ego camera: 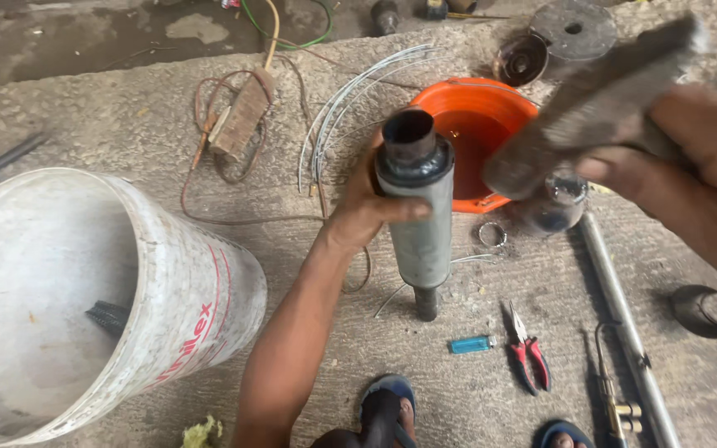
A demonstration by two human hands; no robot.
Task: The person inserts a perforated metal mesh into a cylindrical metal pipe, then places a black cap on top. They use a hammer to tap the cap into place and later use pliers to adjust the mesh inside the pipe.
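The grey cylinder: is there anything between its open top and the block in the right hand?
Nothing visible. The left hand holds the cylinder upright; the block in the right hand hangs above and beside its top, with open air between them.

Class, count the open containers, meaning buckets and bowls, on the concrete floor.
2. A white bucket lies tipped at left. An orange bowl sits behind the grey cylinder held upright in the left hand. Others may lie outside the view.

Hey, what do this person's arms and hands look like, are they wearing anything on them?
Both hands are bare: no gloves, rings or watch visible on the left hand or right hand. The left forearm shows no sleeve. The right hand is blurred.
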